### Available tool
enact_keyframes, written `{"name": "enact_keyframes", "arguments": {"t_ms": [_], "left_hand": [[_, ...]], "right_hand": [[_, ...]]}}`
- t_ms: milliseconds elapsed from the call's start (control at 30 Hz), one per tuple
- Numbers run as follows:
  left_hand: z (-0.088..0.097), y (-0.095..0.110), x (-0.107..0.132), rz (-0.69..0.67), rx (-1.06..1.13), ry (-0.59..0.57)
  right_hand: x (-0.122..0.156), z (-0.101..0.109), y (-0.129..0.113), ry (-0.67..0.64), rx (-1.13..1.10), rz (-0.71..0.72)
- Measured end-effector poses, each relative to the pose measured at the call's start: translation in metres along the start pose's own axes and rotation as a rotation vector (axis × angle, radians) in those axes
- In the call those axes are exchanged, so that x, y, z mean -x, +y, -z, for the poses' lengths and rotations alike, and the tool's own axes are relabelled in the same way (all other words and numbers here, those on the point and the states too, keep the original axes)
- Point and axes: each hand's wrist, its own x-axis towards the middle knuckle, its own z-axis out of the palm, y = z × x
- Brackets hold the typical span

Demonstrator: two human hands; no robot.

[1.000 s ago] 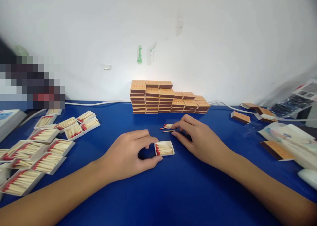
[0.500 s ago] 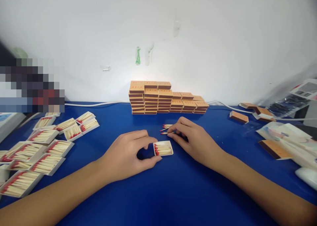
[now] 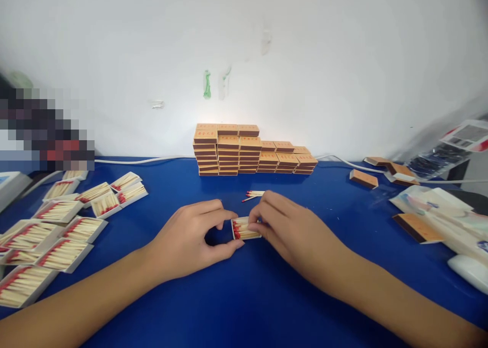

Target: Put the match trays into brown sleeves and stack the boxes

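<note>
A small white matchbox tray [image 3: 233, 230] filled with red-headed matches [image 3: 242, 229] lies on the blue table. My left hand [image 3: 196, 231] holds the tray by its left end, thumb at the near side and forefinger at the far side. Over the tray's right part is my right hand [image 3: 290, 226], thumb and fingertips pinched on a match that they mostly cover. This hand hides the tray's right end. Just beyond it, a few loose matches [image 3: 253, 193] rest on the table, partly behind the knuckles.
Closed matchboxes [image 3: 229, 155] are stacked against the wall. Several match-filled trays [image 3: 63, 254] spread over the left side. On the right lie matchbox sleeves [image 3: 363, 179], a plastic packet [image 3: 438, 206] and a white rounded object [image 3: 467, 272]. A white cable [image 3: 147, 161] runs along the back.
My right hand has moved from the loose matches toward me and left, over the tray, bringing a match. My left hand keeps its hold on the tray. The view has shifted slightly.
</note>
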Motion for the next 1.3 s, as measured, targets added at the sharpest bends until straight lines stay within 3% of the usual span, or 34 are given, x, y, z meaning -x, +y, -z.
{"name": "enact_keyframes", "arguments": {"t_ms": [167, 400, 733, 1033, 1300], "left_hand": [[0.001, 0.001, 0.000, 0.007, 0.000, -0.007], [0.002, 0.001, 0.000, 0.007, -0.010, -0.009], [0.001, 0.001, 0.000, 0.004, -0.015, -0.009], [0.001, 0.000, 0.001, 0.014, -0.012, -0.021], [0.001, 0.001, 0.001, 0.000, -0.006, -0.018]], "right_hand": [[-0.002, -0.004, 0.006, 0.038, -0.068, -0.011], [-0.004, -0.014, 0.034, 0.074, 0.071, 0.037], [-0.004, -0.013, 0.034, 0.075, 0.093, -0.022], [-0.004, -0.012, 0.036, 0.068, -0.103, -0.092], [-0.005, -0.014, 0.040, 0.021, -0.071, -0.185]]}}
